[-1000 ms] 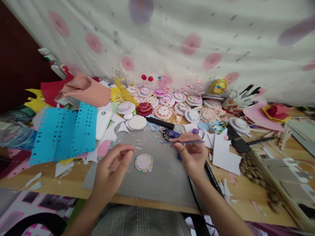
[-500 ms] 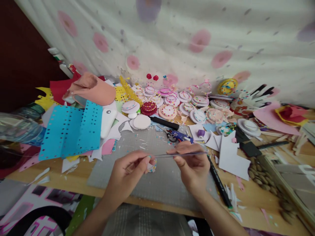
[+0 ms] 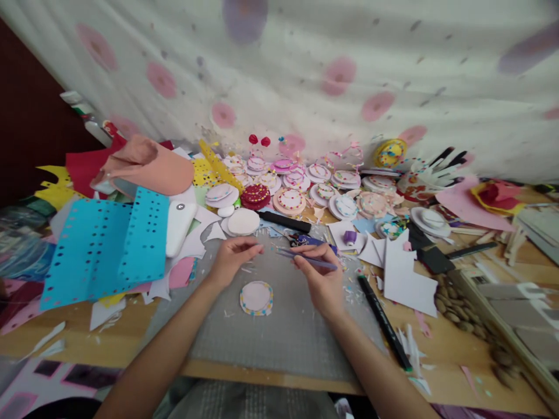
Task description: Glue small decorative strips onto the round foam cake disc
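My right hand (image 3: 321, 270) pinches a pair of slim purple tweezers (image 3: 321, 262), their tips pointing left above the grey cutting mat (image 3: 297, 337). Facing those tips, a small gap away, is my left hand (image 3: 236, 259), its thumb and fingertips pressed together; whatever lies between them is too small to make out. Below both hands, flat on the mat, rests a small white disc (image 3: 256, 297) with coloured dots around its rim. Two plain white discs (image 3: 242, 222) lie stacked just beyond my left hand.
Several decorated miniature hats (image 3: 289, 199) crowd the back. Blue dotted foam (image 3: 105, 244), a white glue gun-like object (image 3: 180, 227) and scraps lie left. A black marker (image 3: 384, 323), white sheet pieces (image 3: 408, 279) and a tray (image 3: 502, 331) are right. A dark blue-handled tool (image 3: 305, 240) lies behind.
Both hands have moved forward, away from me, uncovering the dotted disc on the mat. The tweezers now tilt down to the right, and their tips stand apart from my left fingers.
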### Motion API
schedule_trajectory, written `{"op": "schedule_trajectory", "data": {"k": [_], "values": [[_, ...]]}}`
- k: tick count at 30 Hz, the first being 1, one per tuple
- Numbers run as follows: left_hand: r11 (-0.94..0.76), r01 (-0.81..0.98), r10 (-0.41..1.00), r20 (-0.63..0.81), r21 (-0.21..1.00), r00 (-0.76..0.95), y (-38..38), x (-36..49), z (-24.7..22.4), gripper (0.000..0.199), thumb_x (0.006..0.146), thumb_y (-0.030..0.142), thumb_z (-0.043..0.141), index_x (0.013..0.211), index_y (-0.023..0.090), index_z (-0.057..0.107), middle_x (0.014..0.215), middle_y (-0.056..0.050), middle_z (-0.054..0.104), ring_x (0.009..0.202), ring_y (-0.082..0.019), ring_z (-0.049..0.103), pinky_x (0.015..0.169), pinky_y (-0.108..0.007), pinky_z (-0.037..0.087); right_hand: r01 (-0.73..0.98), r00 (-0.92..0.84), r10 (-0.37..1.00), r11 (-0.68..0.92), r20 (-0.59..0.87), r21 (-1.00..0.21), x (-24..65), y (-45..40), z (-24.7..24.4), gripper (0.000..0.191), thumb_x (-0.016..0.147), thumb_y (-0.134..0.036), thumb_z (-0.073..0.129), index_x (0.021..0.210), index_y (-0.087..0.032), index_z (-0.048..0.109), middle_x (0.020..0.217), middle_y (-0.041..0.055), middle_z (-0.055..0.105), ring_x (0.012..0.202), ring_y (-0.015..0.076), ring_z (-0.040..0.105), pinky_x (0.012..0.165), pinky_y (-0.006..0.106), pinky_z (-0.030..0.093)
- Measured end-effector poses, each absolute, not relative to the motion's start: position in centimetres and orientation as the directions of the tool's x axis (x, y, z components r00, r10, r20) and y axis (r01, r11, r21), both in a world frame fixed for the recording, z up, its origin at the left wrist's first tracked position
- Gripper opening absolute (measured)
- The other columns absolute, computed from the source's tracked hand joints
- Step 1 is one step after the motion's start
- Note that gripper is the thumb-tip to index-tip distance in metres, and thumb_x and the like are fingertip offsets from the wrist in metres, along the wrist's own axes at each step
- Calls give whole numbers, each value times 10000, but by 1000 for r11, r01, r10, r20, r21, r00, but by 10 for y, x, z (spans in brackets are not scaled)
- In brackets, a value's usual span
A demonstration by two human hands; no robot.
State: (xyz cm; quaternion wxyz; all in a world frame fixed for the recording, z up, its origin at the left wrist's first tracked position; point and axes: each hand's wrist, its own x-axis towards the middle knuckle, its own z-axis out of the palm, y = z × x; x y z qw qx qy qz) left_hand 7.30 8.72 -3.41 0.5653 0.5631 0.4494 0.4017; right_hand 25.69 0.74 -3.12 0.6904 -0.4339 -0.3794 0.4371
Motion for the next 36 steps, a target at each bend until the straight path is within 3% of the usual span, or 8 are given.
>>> {"op": "schedule_trajectory", "data": {"k": [9, 27, 36], "values": [[105, 36, 883, -109, 994, 456, 75, 73, -26, 147, 690, 301, 752, 700, 155, 734, 650, -22, 699, 528, -97, 549, 508, -192, 461, -292, 208, 973, 157, 98, -943, 255, 3, -27, 138, 820, -220, 707, 840, -226, 570, 925, 4, 708, 792, 142, 685, 746, 300, 561], [78, 29, 883, -82, 997, 463, 74, 72, -25, 188, 713, 352, 746, 716, 164, 753, 692, -56, 729, 538, -124, 594, 505, -222, 494, -254, 259, 958, 191, 124, -948, 254, 0, -26, 178, 780, -184, 744, 760, -204, 568, 850, 32, 749, 649, 148, 706, 615, 288, 596], [-63, 144, 915, -1, 988, 404, 75, 70, -29, 234, 813, 360, 648, 718, 160, 724, 672, -44, 704, 573, -132, 591, 522, -216, 475, -173, 369, 913, 252, 174, -952, 255, -3, -24, 203, 784, -202, 739, 734, -204, 542, 852, 36, 747, 591, 140, 684, 549, 273, 575]]}}
